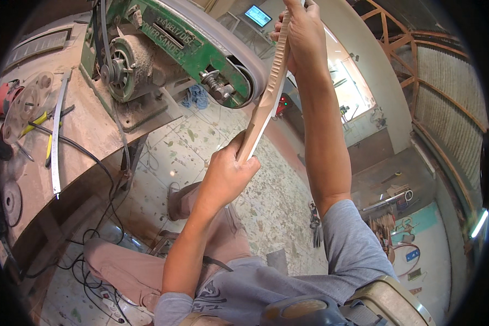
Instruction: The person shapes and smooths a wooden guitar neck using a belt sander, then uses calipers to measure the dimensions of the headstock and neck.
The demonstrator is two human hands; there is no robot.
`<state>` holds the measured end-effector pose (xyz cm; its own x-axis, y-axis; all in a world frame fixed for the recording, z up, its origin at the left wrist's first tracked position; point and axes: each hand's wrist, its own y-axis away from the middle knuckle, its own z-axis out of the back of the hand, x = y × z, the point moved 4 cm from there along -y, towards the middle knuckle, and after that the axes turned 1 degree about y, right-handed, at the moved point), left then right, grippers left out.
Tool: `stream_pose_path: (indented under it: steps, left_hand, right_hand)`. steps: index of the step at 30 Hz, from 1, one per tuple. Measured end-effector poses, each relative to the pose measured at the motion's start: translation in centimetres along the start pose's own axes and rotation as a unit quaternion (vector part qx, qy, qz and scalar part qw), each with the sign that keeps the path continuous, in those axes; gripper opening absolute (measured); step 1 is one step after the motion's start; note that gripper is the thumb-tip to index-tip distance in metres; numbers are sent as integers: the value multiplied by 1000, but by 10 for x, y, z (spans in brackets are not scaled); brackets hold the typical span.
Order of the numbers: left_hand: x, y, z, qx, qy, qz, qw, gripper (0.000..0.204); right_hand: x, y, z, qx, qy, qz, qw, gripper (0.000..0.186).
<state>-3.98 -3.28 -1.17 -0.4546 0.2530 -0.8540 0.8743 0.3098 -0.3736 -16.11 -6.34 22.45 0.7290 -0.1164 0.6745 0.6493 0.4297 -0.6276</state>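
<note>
A long, narrow strip of pale wood (263,110) with a row of notches along its upper part runs slantwise between my two hands. My left hand (229,173) is closed around its lower end. Higher up and farther away, my right hand (305,39) grips the other end, fingers wrapped over it. The strip's middle lies right beside the rounded end of a green belt sander (163,35) with a grey belt (228,41); whether wood and belt touch, I cannot tell.
A dusty workbench (87,141) on the left carries the sander, a metal strip (56,136), yellow-handled pliers (38,122), discs (12,202) and a red power tool (5,98). Black cables (111,204) hang to the tiled floor (277,201). A blue cloth (195,96) lies below the sander.
</note>
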Motion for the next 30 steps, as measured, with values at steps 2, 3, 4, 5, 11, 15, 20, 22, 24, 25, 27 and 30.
stream_pose_path:
  steps: [2,3,4,5,11,15,20,22,24,25,27,30]
  left_hand:
    - [2,-1,1,11,12,10,1000,53]
    - [4,-1,1,17,19,16,1000,52]
    - [5,-1,2,26,15,18,999,53]
    - [4,-3,3,35,12,20,999,53]
    - [12,-4,3,83,82,53,992,37]
    - [11,-6,6,104,139,75,982,30]
    - [8,-10,8,148,175,119,966,28]
    - [11,-12,7,147,193,135,961,28]
    - [14,-12,7,147,216,158,952,28]
    - [15,-12,7,158,217,155,951,28]
    - [19,-15,7,180,219,147,948,29]
    - [23,-17,7,203,246,148,936,31]
  right_hand:
    - [0,-1,-1,-8,25,4,1000,45]
    - [-1,0,-2,-11,38,4,999,46]
    - [0,1,-3,-18,52,2,999,46]
    - [3,2,-5,-24,65,-1,998,46]
    - [3,-2,-8,-38,110,3,993,41]
    - [-2,-6,-6,-25,120,5,992,35]
    - [-9,-16,5,8,142,23,990,39]
    - [-11,-18,5,22,147,35,988,45]
    - [-11,-19,6,34,148,41,988,53]
    - [-12,-20,8,51,150,28,987,56]
    - [-14,-24,15,85,154,2,984,64]
    - [-10,-30,14,82,170,144,971,68]
